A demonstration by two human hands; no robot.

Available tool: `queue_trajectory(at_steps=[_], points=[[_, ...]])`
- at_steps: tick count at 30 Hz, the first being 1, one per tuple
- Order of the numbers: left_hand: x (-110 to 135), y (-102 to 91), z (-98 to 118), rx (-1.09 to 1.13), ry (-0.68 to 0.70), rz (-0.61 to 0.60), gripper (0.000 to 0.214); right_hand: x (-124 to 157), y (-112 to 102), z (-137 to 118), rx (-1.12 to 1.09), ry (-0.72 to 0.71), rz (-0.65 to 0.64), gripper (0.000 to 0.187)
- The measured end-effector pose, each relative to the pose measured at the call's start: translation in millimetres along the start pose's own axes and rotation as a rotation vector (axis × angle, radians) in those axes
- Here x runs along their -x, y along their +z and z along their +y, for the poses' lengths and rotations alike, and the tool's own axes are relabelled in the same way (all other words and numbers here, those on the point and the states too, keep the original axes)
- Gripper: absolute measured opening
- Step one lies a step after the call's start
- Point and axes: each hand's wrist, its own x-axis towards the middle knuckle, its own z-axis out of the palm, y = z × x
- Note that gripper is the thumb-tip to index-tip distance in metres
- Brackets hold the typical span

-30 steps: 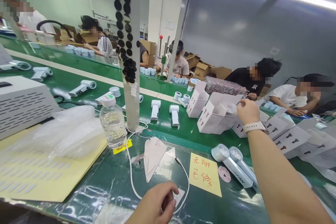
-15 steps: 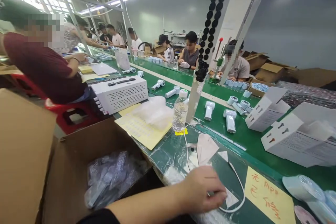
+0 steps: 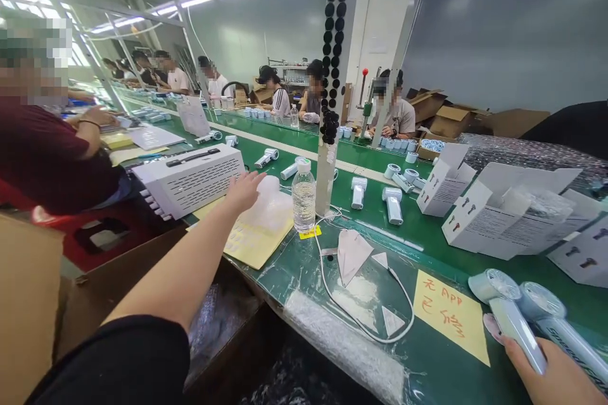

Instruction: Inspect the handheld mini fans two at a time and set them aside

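Your hands are well apart: your right hand, at the lower right of the frame, touches the handle of a pale blue handheld fan lying beside a second fan, while your left hand, fingers spread, reaches toward the middle left over a clear plastic bag on a yellow sheet. Across the green worktop stand a water bottle and open white cartons; farther off, toward the upper left, co-workers sit along the line.
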Motion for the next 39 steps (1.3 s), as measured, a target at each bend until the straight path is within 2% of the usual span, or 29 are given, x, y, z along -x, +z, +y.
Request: queue_trajectory(at_steps=[3, 7, 8, 13, 17, 19, 21, 24, 25, 26, 28, 30, 32, 34, 39], points=[[-11, 0.8, -1, -0.048, 0.029, -0.092, 0.038, 2, -1, -2, -0.019, 0.017, 0.005, 0.031], [-13, -5.8, 1, -0.089, 0.014, -0.047, 0.013, 4, -2, -4, -0.011, -0.023, 0.042, 0.032], [-12, -10.0, 2, -0.094, -0.002, -0.009, 0.012, 5, -2, -4, -0.004, -0.034, 0.052, 0.032], [-2, -40.7, 17, -0.082, -0.106, 0.201, 0.038, 5, -3, -4, 0.019, -0.050, 0.052, 0.033], [12, -62.9, 42, 0.045, -0.156, 0.317, 0.036, 1, -1, 0, -0.024, -0.019, 0.028, 0.032], [26, -67.3, 57, 0.092, -0.067, 0.426, 0.032, 0, 0, 2, -0.044, -0.026, 0.021, 0.032], [48, -62.1, 75, 0.115, 0.093, 0.540, 0.028, 1, 0, 2, -0.038, -0.056, 0.028, 0.035], [95, -31.8, 112, 0.179, 0.452, 0.583, 0.019, 4, 0, -2, -0.003, -0.077, 0.028, 0.038], [114, -16.9, 128, 0.214, 0.597, 0.524, 0.018, 6, -1, -3, 0.012, -0.085, 0.030, 0.038], [133, -1.1, 145, 0.240, 0.744, 0.401, 0.017, 7, -1, -5, 0.032, -0.096, 0.035, 0.037], [167, 28.3, 179, 0.256, 0.930, 0.062, 0.018, 9, -1, -7, 0.078, -0.125, 0.066, 0.036], [189, 48.5, 209, 0.227, 0.881, -0.303, 0.023, 10, 0, -9, 0.118, -0.154, 0.106, 0.035], [193, 56.3, 228, 0.223, 0.798, -0.524, 0.026, 11, 0, -10, 0.137, -0.159, 0.127, 0.034], [183, 54.4, 236, 0.256, 0.767, -0.621, 0.025, 11, 0, -11, 0.141, -0.151, 0.129, 0.033], [155, 40.9, 236, 0.305, 0.705, -0.728, 0.017, 10, 0, -11, 0.128, -0.142, 0.116, 0.031]])
